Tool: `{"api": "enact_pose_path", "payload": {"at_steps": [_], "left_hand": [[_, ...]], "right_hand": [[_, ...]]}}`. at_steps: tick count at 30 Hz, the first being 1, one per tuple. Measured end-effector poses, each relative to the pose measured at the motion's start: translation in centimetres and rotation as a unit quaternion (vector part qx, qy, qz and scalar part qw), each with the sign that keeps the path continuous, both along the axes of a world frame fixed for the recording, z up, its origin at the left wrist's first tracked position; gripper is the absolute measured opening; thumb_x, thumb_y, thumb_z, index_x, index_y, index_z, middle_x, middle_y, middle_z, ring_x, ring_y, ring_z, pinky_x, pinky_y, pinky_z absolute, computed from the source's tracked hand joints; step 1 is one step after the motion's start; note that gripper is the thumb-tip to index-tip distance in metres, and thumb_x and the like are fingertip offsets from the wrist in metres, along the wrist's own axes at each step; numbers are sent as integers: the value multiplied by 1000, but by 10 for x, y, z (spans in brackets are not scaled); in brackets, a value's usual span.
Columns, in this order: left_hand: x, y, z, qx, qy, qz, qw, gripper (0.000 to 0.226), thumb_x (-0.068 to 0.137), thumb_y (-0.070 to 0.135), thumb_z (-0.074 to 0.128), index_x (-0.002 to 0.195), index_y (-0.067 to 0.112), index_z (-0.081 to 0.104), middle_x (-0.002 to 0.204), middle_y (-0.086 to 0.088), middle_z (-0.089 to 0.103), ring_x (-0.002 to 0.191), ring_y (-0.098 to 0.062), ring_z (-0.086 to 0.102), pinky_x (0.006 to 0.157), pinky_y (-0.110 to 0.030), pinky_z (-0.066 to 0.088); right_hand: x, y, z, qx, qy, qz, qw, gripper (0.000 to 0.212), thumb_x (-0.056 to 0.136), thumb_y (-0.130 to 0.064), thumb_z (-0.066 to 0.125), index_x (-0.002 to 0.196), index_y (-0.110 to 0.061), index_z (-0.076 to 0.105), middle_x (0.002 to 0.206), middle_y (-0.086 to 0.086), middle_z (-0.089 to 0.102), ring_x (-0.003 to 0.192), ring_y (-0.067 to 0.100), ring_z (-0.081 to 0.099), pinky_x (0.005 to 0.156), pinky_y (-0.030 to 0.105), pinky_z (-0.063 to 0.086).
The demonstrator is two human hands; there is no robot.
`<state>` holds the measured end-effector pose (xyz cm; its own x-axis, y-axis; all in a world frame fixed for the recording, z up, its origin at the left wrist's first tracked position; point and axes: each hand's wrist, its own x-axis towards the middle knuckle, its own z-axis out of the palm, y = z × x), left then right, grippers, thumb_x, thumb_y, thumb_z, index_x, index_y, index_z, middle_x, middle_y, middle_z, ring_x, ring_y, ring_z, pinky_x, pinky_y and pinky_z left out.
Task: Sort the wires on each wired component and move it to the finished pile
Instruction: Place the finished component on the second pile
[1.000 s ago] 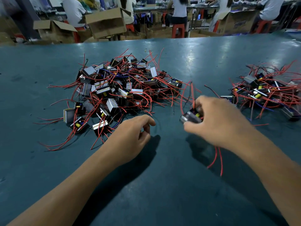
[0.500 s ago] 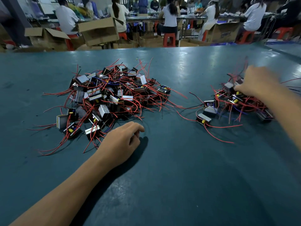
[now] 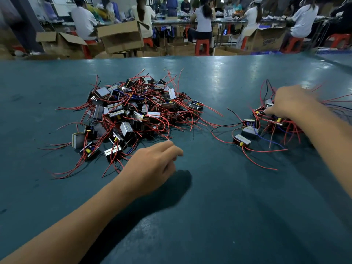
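Setting a component down, our right hand [image 3: 291,103] lies on the finished pile [image 3: 270,122] at right; blur hides its grip. Our left hand [image 3: 152,166], loosely curled and empty, waits near the unsorted pile [image 3: 133,115]. We should release gently, wires untangled.

Two piles [image 3: 133,113] [image 3: 270,122] of wired components, two hands [image 3: 152,166] [image 3: 289,102]
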<state>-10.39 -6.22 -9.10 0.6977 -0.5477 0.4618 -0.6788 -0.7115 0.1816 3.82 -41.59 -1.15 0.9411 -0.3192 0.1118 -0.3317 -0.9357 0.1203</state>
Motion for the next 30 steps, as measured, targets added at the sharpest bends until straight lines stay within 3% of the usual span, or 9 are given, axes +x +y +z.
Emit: {"api": "enact_pose_path", "payload": {"at_steps": [4,6,8,11,13,16,22,27,30], "left_hand": [[1,-22,25,82,-44,-109,990,26,85,11,52,104,9,69,91,-5,63,75,-26,61,52,-37,51],[8,-26,35,110,-69,-131,983,23,86,9,55,103,7,70,90,-7,64,75,-28,61,52,-39,51],[13,-25,39,96,-85,-114,985,20,85,4,60,102,6,70,91,-9,64,76,-30,61,54,-41,51],[11,-19,32,38,-71,-63,995,22,83,0,60,101,4,71,92,-10,66,76,-31,64,56,-41,52],[9,-13,24,35,-66,-62,995,22,83,2,58,101,4,71,92,-10,67,76,-31,64,58,-40,53],[13,0,24,56,-81,-55,994,20,83,1,61,101,4,71,92,-10,67,78,-32,64,59,-41,53],[22,17,25,67,-113,9,991,27,89,9,44,99,5,69,89,-10,63,74,-32,60,51,-44,49],[27,21,18,87,-89,28,992,28,88,9,42,99,5,68,90,-10,62,76,-32,61,52,-45,50],[26,19,18,88,-100,25,991,28,88,10,42,97,7,68,88,-8,62,73,-30,61,50,-41,49]], "right_hand": [[-8,20,12,-11,15,8,1000,50,87,-53,65,70,-10,44,88,14,58,88,36,59,85,44,54],[-12,38,19,-28,-16,41,999,46,91,-46,64,71,-10,43,91,17,59,88,37,59,79,41,50],[-14,61,21,-29,-64,103,992,33,93,-37,63,89,-5,58,98,21,63,92,39,61,75,40,47],[-16,106,19,35,-90,218,971,32,96,-30,58,117,-5,61,115,22,64,104,39,61,86,44,51],[-15,137,16,81,-84,292,949,32,97,-31,56,120,-8,60,120,18,64,110,37,59,93,46,50],[-6,177,8,115,-70,358,924,29,96,-31,55,117,-11,60,117,13,65,109,35,58,92,45,49],[31,222,-24,81,-42,372,924,43,99,-34,53,134,-10,45,129,14,58,117,36,55,89,44,47],[49,230,-40,-47,-102,346,931,40,97,-43,55,121,-11,55,118,12,64,112,34,58,90,42,41],[46,229,-40,-56,-131,354,924,41,95,-43,58,120,-11,57,119,11,62,113,33,56,94,44,40]]}}
